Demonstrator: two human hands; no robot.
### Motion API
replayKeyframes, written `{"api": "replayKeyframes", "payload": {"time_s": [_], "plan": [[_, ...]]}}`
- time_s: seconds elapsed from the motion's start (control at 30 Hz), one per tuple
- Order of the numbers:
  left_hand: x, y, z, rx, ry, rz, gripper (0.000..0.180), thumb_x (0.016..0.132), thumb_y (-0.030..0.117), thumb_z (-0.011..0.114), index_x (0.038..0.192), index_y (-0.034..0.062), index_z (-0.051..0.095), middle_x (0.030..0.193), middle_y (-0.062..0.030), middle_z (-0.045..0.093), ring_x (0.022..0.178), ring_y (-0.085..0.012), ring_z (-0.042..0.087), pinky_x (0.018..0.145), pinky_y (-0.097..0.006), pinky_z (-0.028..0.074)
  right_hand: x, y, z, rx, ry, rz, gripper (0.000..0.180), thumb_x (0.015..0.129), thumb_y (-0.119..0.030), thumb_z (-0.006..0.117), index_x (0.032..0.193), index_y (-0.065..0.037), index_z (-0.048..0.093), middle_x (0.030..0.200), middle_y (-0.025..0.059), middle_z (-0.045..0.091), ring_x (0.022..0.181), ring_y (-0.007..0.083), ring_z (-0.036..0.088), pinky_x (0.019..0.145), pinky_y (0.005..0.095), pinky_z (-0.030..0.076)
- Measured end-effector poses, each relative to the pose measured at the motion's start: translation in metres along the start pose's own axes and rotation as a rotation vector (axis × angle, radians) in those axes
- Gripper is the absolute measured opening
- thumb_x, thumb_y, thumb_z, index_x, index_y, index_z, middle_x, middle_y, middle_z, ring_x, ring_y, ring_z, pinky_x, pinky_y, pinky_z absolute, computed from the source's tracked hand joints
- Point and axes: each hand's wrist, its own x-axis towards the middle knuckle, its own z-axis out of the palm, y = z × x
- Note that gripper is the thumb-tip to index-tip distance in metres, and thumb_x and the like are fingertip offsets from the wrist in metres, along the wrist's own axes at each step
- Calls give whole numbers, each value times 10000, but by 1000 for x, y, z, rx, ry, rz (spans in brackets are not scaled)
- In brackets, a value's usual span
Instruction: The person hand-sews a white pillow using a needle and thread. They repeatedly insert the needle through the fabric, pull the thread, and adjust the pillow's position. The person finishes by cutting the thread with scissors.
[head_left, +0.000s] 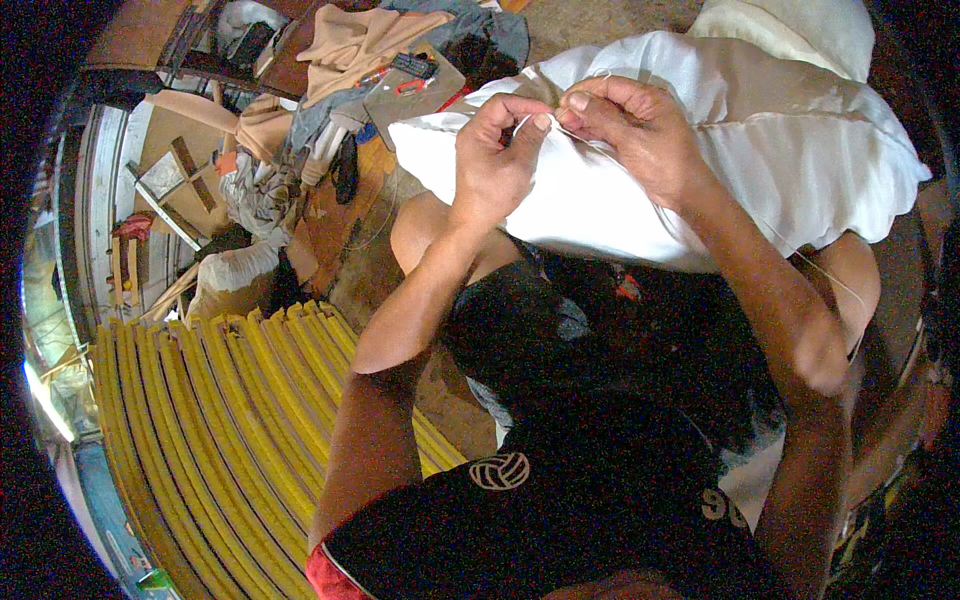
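Note:
A plump white cushion (790,150) with a gathered seam lies across my knees. Over its near left part, my left hand (497,155) pinches thumb against forefinger on a thin white thread (597,150). The fingertips of my right hand (645,135) are closed on the same thread, almost touching the left ones. From there the thread trails over the cushion, past my right forearm and down by my right knee. Whether a needle is between the fingertips is too small to tell.
A stack of yellow-edged curved strips (220,430) stands to my left. Beyond it are crumpled grey cloths (265,190), beige fabric (365,45) and a board (415,95) with small tools. Another white stuffed piece (800,30) sits behind the cushion.

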Motion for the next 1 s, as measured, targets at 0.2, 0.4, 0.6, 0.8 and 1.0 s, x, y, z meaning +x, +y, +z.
{"api": "replayKeyframes", "payload": {"time_s": [0.2, 0.4, 0.6, 0.8, 1.0], "plan": [[4, 3, -6, 35, -16, 92, 65, 943, 75, 676, 986, 27, 668, 832, 24, 636, 716, -42, 507, 630, -207, 428, 5, -9, -3, 293, 112, 146, 154, 948, -177, 660, 1025, -45, 679, 908, 31, 687, 840, 107, 646, 767, 233, 514], [-1, 4, 0, 6, 9, 104, 132, 903, 61, 715, 1024, 27, 675, 905, -18, 681, 780, -53, 541, 689, -201, 442, 2, -11, -6, 301, -140, 294, 140, 950, -232, 665, 972, -98, 697, 765, -67, 587, 652, 27, 478, 535, 195, 340], [-5, 8, -7, 458, 89, 576, 141, 803, 24, 766, 940, 49, 747, 964, -93, 712, 922, -214, 662, 827, -321, 523, -4, -16, 0, 397, 44, 369, 158, 960, -230, 657, 997, -82, 700, 766, -70, 583, 658, 34, 483, 532, 200, 340], [-8, 12, -6, 492, 72, 666, 90, 822, 33, 747, 911, 31, 745, 971, -115, 711, 972, -263, 670, 874, -364, 523, -5, -14, -2, 398, 27, 275, 214, 954, -282, 673, 957, -70, 699, 757, -52, 593, 631, 35, 479, 527, 205, 354], [-18, 29, -23, 372, 248, 524, 64, 931, 38, 628, 934, -16, 661, 989, -156, 691, 932, -247, 652, 864, -340, 499, 3, -6, -8, -400, 191, 22, 341, 931, -356, 708, 799, -45, 661, 609, -34, 511, 538, 79, 398, 491, 271, 343]]}}
